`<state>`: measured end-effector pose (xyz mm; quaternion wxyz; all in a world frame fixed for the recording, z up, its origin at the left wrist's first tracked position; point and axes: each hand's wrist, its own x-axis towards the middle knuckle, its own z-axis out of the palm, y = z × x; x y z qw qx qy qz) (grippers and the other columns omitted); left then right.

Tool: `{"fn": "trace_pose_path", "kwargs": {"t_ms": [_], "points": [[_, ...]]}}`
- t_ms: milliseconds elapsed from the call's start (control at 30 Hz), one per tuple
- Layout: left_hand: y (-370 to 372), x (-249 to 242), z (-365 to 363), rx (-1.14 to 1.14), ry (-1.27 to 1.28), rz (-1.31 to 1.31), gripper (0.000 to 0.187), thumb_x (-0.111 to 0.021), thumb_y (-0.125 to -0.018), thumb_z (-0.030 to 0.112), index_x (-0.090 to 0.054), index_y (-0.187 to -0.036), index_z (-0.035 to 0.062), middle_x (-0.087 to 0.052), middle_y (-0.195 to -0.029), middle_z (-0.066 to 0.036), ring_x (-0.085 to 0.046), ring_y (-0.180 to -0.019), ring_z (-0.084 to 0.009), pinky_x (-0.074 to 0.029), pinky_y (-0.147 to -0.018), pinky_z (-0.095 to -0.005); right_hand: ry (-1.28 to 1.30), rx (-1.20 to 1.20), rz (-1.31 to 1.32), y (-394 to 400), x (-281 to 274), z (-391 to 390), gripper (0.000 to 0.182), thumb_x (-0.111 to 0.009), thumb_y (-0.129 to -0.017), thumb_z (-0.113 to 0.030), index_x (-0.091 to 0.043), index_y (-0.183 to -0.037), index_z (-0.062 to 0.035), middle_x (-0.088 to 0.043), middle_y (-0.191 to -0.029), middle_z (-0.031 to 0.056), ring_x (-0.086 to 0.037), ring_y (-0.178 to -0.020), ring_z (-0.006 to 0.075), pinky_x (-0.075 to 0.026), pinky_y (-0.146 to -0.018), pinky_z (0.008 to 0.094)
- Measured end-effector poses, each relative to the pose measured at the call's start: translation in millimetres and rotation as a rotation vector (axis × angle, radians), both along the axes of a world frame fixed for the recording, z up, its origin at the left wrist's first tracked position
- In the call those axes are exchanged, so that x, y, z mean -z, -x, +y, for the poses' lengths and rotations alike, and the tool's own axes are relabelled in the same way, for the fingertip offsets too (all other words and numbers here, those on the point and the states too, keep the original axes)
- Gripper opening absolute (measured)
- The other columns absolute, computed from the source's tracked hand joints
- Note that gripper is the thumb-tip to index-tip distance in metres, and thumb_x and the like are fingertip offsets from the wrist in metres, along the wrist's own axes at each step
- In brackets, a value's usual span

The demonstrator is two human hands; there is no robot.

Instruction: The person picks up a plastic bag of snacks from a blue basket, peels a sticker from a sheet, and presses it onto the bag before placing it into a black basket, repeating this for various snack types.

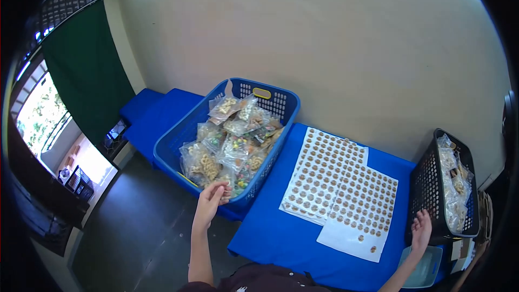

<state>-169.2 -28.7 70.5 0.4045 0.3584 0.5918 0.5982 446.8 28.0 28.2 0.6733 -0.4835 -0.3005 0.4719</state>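
Packets (238, 143) at eleven o'clock, inside blue basket (186, 132); each is best pinched singly by its film edge. Left hand (212, 200): grip cannot be told; right hand (421, 232), near three o'clock: fingers apart.

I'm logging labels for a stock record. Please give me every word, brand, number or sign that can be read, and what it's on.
No text is readable.
Round stickers on the white sheets: printing too small to read.
Clear bags in the blue basket: any print too small or blurred.
Dark shirt: white mark, cut off, unreadable.
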Motion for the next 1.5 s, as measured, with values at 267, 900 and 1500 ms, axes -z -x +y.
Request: {"fn": "trace_pose_path", "kwargs": {"t_ms": [267, 900, 1500], "points": [[33.9, -28.9, 75.1, 0.292, -0.162, 0.29, 0.023, -0.049, -0.088, 0.017, -0.055, -0.101, -0.0011, -0.06, -0.092, -0.008, -0.057, -0.085, -0.0131, -0.044, -0.077, -0.0252, 0.186, -0.577, 0.032, 181.7, 39.8, -21.4, 0.02, -0.053, -0.083, -0.014, -0.057, -0.07, 0.0008, -0.062, -0.084, 0.0133, -0.056, -0.072, 0.0172, -0.045, -0.069, 0.0283], [109.4, 171.6, 274.9, 0.696, 0.828, 1.547, 0.039, -0.06, -0.07, 0.024, -0.058, -0.106, 0.0098, -0.052, -0.113, -0.012, -0.05, -0.105, -0.0274, -0.041, -0.087, -0.0387, 0.446, -0.384, 0.221, 223.2, 90.3, -47.0, 0.014, -0.049, -0.085, -0.013, -0.053, -0.088, 0.0005, -0.058, -0.084, 0.0123, -0.054, -0.073, 0.0196, -0.044, -0.068, 0.0317], [74.9, -15.2, 205.7, -0.097, -0.502, 0.964, 0.022, -0.058, -0.077, 0.007, -0.057, -0.098, 0.0027, -0.057, -0.095, -0.011, -0.061, -0.081, -0.0234, -0.05, -0.07, -0.0337, 0.431, -0.518, 0.033, 279.2, 100.3, -34.2, 0.016, -0.05, -0.085, -0.013, -0.054, -0.094, 0.0002, -0.058, -0.086, 0.0105, -0.055, -0.071, 0.0153, -0.044, -0.066, 0.0269]]}}
